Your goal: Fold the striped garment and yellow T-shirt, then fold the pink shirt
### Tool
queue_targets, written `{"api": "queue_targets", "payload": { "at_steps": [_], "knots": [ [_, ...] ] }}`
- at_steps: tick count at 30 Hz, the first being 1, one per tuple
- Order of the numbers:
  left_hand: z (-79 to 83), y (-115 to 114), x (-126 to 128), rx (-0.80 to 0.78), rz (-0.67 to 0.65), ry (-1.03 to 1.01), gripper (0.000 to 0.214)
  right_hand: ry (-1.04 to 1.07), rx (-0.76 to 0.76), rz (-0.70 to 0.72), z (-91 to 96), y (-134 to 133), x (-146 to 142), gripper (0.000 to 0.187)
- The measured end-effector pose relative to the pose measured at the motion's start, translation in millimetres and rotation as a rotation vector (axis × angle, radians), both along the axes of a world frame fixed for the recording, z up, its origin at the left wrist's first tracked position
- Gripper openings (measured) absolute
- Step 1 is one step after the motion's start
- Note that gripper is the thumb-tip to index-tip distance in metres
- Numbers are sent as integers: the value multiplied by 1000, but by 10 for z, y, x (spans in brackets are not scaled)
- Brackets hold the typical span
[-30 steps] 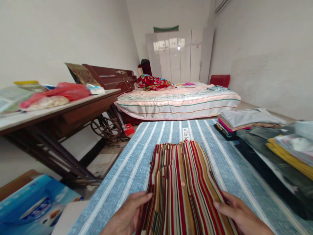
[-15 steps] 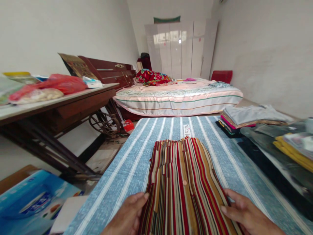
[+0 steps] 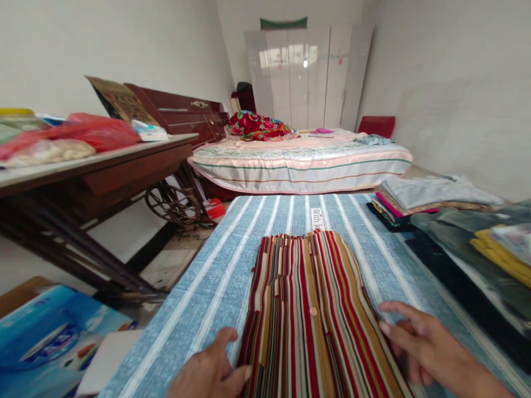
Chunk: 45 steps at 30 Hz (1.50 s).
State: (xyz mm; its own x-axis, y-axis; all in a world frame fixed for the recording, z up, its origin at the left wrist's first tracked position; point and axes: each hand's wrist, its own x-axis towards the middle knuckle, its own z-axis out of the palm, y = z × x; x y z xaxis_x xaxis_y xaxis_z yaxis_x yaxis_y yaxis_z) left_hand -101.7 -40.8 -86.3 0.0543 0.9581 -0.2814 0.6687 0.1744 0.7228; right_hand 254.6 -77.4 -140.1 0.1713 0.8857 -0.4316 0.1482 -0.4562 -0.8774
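A folded garment (image 3: 298, 315) with red, tan, cream and black stripes lies lengthwise on the blue-and-white striped cloth (image 3: 219, 265). A small round button shows near its middle, and its near end runs out of the frame. At the garment's lower left edge is my left hand (image 3: 207, 367), its thumb and forefinger apart and the thumb tip touching or just over the fabric. Beside the right edge is my right hand (image 3: 431, 342), fingers loosely spread, thumb close to the fabric. Neither hand grips the garment.
Stacks of folded clothes (image 3: 440, 196) and dark trousers (image 3: 464, 287) lie along the right. To the left stand a sewing-machine table (image 3: 133, 160) with a red plastic bag (image 3: 99, 132) and a blue package (image 3: 53, 337) below. A bed (image 3: 307, 171) stands beyond.
Both hands have loosened from the garment's sides. My left hand has shifted left and down with its fingers parting; my right has opened and moved slightly outward. The garment stays put.
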Motion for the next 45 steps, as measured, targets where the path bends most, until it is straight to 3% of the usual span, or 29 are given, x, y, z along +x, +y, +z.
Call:
{"api": "queue_targets", "payload": {
  "at_steps": [3, 6, 9, 12, 16, 19, 22, 24, 26, 29, 33, 39, 45],
  "knots": [
    [153, 107, 262, 209, -92, 168, 19, -252, 217, -86, 75, 447, 160, 50],
    [213, 236, 702, 403, -397, 161, 15, -491, 428, -71, 150, 1074, 258, 41],
    [112, 350, 1094, 541, -709, 219, 29, -569, 428, 46, 206, 1616, 227, 34],
    [-104, 412, 1254, 573, -864, 307, 54, -524, 415, 183, 222, 1904, 119, 29],
    [-339, 394, 1220, 587, -848, 358, 66, -583, 481, 159, 202, 2000, 12, 25],
    [-389, 357, 1195, 586, -809, 354, 65, -871, 580, 132, 184, 1997, 0, 20],
    [-406, 343, 1202, 570, -811, 331, 65, -1181, 506, 187, 195, 1966, -6, 16],
    [-431, 345, 1211, 561, -817, 317, 66, -1282, 489, 173, 232, 1934, -58, 21],
    [-461, 349, 1220, 558, -819, 307, 67, -1292, 601, 194, 281, 1908, -181, 21],
    [-476, 352, 1231, 559, -812, 307, 67, -1200, 784, 413, 331, 1917, -465, 18],
    [-404, 353, 1233, 551, -827, 338, 67, -1160, 710, 606, 356, 2018, -763, 9],
    [-326, 347, 1237, 578, -832, 365, 68, -1196, 804, 600, 428, 2100, -817, 11],
    [-420, 314, 1255, 568, -658, 414, 84, -1234, 648, 620, 303, 2088, -797, 12]
  ]
}}
